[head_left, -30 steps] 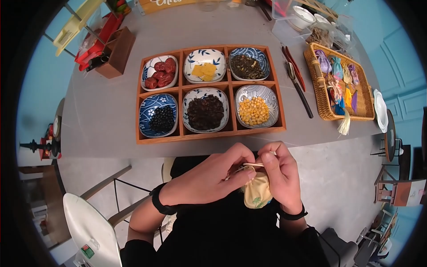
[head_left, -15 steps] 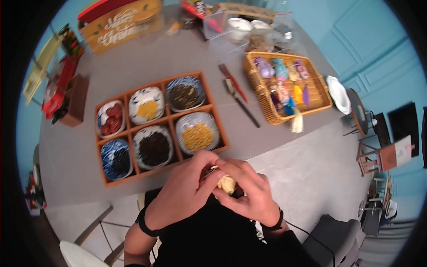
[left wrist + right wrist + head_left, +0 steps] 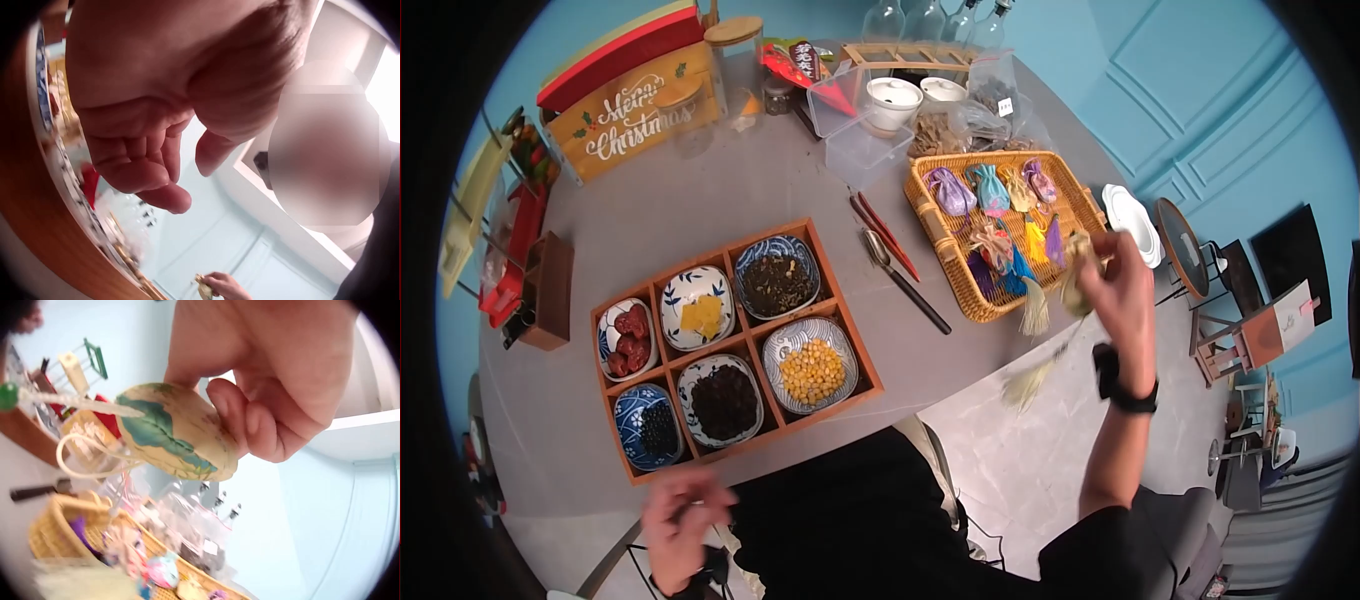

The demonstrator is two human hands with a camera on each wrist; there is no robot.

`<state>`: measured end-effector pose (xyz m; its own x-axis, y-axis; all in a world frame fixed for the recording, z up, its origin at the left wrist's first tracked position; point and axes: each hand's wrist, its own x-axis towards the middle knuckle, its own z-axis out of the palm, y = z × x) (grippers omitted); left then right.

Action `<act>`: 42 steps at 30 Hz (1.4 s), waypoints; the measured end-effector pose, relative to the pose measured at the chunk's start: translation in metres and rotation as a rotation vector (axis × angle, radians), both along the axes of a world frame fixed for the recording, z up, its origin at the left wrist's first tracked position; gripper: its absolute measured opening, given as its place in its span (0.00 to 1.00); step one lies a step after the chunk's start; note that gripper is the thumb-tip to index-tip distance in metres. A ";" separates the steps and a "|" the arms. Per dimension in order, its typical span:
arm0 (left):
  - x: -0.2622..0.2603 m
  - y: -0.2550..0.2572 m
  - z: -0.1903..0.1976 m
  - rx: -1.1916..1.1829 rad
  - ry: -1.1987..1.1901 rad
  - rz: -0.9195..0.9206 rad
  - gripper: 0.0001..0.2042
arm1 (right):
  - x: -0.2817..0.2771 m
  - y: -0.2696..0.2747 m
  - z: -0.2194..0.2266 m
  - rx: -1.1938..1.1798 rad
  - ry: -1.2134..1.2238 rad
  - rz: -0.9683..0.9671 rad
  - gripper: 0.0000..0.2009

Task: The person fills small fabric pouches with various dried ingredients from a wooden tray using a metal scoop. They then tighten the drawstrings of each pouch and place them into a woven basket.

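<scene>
My right hand (image 3: 1122,290) pinches a pale yellow drawstring sachet (image 3: 178,434) printed with blue-green leaves. It is held up at the right edge of the wicker basket (image 3: 935,235). A cord loop (image 3: 72,453) and a string with a green bead (image 3: 9,396) come off the sachet. In the head view a pale tassel (image 3: 1028,383) hangs below it, past the table's front edge. My left hand (image 3: 685,520), blurred and holding nothing, hovers at the front left corner of the wooden tray (image 3: 868,378), its fingers loosely curled.
Several small sachets (image 3: 992,190) and tassels lie in the basket. The tray carries bowls of red dates, corn kernels (image 3: 812,374) and dark beans. A spoon (image 3: 905,282) and red tongs-like tool (image 3: 887,237) lie between tray and basket. Clear plastic boxes (image 3: 865,150) stand behind.
My hands have come apart. The right one has carried the sachet away to the basket, while the left has dropped back to the left. The head view has turned rightward.
</scene>
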<state>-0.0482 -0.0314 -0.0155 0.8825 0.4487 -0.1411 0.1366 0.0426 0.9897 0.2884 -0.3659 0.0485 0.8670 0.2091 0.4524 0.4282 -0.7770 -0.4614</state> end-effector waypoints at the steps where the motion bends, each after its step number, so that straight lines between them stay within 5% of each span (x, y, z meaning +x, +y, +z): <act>1: -0.013 0.011 -0.007 0.097 0.003 0.104 0.12 | 0.028 -0.006 -0.003 -0.024 0.017 0.022 0.12; 3: -0.033 0.035 -0.022 0.183 -0.081 0.161 0.12 | 0.074 -0.001 -0.009 -0.198 0.047 0.009 0.15; 5: -0.048 0.054 -0.032 0.181 -0.088 0.487 0.09 | 0.109 0.008 -0.028 -0.257 0.107 -0.018 0.16; 7: -0.056 0.065 -0.043 0.180 -0.082 0.600 0.09 | 0.130 0.019 -0.045 -0.496 0.145 0.061 0.18; 11: -0.066 0.091 -0.057 0.210 -0.003 0.802 0.11 | 0.125 0.026 -0.056 -0.458 0.038 0.041 0.17; 13: -0.068 0.111 -0.078 0.252 -0.013 0.854 0.11 | 0.082 0.031 -0.034 -0.076 -0.186 0.013 0.13; 15: -0.057 0.115 -0.080 0.291 0.008 0.974 0.15 | 0.024 0.042 -0.021 0.282 0.058 0.017 0.11; 17: -0.054 0.119 -0.085 0.440 0.102 0.929 0.18 | -0.028 0.055 -0.037 0.323 -0.054 0.170 0.11; 20: -0.035 0.111 -0.078 0.386 0.101 0.909 0.20 | -0.085 0.079 -0.082 0.328 0.214 0.234 0.09; 23: -0.030 0.112 -0.076 0.477 0.123 0.913 0.25 | -0.102 0.099 -0.135 0.535 0.382 0.203 0.10; 26: -0.028 0.109 -0.076 0.387 0.042 0.888 0.27 | -0.101 0.112 -0.157 0.561 0.231 0.127 0.12; 42: -0.028 0.105 -0.072 0.427 0.118 0.931 0.28 | -0.096 0.109 -0.172 0.534 0.102 0.046 0.11</act>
<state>-0.0757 0.0734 -0.0879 0.1506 0.9804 0.1271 0.3262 -0.1706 0.9298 0.1920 -0.2567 -0.1234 0.9072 0.0122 0.4206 0.3891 -0.4049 -0.8274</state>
